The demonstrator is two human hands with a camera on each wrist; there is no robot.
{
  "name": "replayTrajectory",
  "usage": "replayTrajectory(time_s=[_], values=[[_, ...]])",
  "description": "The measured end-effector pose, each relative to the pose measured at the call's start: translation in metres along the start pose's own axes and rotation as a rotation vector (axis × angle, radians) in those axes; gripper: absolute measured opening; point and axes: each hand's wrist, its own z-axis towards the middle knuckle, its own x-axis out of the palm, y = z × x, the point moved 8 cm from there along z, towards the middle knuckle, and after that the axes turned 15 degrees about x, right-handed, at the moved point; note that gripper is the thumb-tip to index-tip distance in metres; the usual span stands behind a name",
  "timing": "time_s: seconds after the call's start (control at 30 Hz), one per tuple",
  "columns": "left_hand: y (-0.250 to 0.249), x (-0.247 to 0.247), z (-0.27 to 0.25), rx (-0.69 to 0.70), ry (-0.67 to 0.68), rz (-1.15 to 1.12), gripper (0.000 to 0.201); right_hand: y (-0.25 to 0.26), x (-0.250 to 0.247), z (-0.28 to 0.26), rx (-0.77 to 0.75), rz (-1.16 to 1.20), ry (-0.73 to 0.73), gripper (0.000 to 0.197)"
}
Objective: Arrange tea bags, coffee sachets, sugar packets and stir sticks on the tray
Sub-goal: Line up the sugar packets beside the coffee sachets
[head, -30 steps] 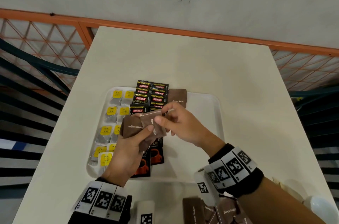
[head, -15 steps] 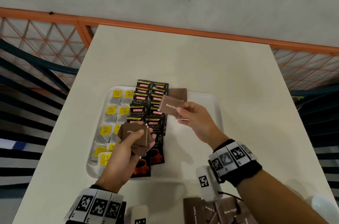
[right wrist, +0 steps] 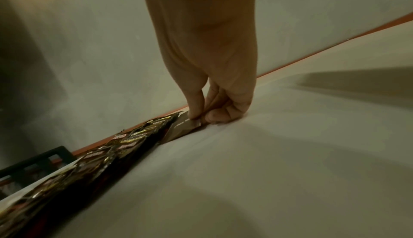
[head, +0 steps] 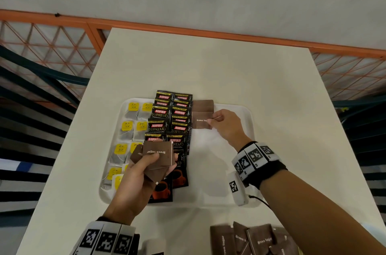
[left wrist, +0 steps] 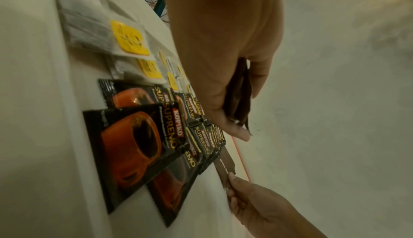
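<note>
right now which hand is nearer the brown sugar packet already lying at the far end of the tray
Right. The right hand pinches a second packet just below the far sugar packet. The left hand grips a stack of packets at the tray's near side, over the coffee sachets.

The tray is white and sits on a cream surface. The tea bags are pale grey with bright yellow tags. The coffee sachets are black with red-and-white logo bands, gold lettering and an orange cup. The sugar packets are brown with white lettering. Both wristbands carry black-and-white square markers. The railing is orange with a diamond lattice.
</note>
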Motion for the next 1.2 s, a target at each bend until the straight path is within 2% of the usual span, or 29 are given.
replayTrajectory(time_s=[0.17, 0.27, 0.33, 0.4, 0.47, 0.57, 0.6, 0.67, 0.73, 0.77, 0.87, 0.97, 1.03, 1.13, 1.2], values=[[0.004, 0.001, 0.001, 0.003, 0.008, 0.04, 0.027, 0.005, -0.007, -0.011, -0.028, 0.006, -0.092, 0.025], [0.004, 0.006, 0.003, 0.024, 0.008, 0.058, 0.024, 0.018, -0.008, -0.033, -0.111, -0.034, -0.098, 0.019], [0.005, 0.008, 0.005, 0.028, 0.002, 0.077, 0.022, 0.029, 0.004, -0.055, -0.181, -0.086, 0.032, 0.021], [0.005, 0.011, 0.007, 0.036, 0.008, 0.093, 0.022, 0.033, 0.024, -0.079, -0.224, -0.137, 0.252, 0.028], [0.004, 0.013, 0.007, 0.047, 0.031, 0.114, 0.024, 0.032, 0.04, -0.1, -0.227, -0.112, 0.451, 0.026], [0.003, 0.019, 0.005, 0.059, 0.076, 0.149, 0.043, 0.029, 0.049, -0.11, -0.241, -0.049, 0.544, 0.022], [0.003, 0.02, 0.004, 0.057, 0.074, 0.159, 0.041, 0.028, 0.049, -0.109, -0.232, -0.023, 0.551, 0.022], [0.003, 0.017, 0.004, 0.055, 0.051, 0.153, 0.025, 0.025, 0.049, -0.107, -0.208, 0.038, 0.576, 0.02], [0.005, 0.014, 0.003, 0.038, 0.025, 0.121, 0.023, 0.025, 0.046, -0.108, -0.224, 0.085, 0.565, 0.016], [0.005, 0.012, 0.003, 0.032, 0.011, 0.105, 0.023, 0.028, 0.041, -0.108, -0.262, 0.101, 0.515, 0.014], [0.004, 0.011, 0.003, 0.013, -0.011, 0.064, 0.027, 0.038, 0.022, -0.113, -0.476, 0.095, 0.292, 0.014], [0.001, 0.015, 0.005, 0.024, 0.006, 0.056, 0.025, 0.041, 0.023, -0.123, -0.667, 0.031, 0.271, 0.021], [0.0, 0.015, 0.007, 0.025, 0.015, 0.049, 0.01, 0.039, 0.026, -0.125, -0.688, -0.024, 0.265, 0.027], [-0.003, 0.013, 0.01, 0.062, 0.025, 0.07, 0.023, 0.036, 0.026, -0.124, -0.685, -0.066, 0.265, 0.034], [-0.005, 0.011, 0.009, 0.089, 0.014, 0.102, 0.026, 0.032, 0.028, -0.121, -0.581, -0.001, 0.339, 0.034]])
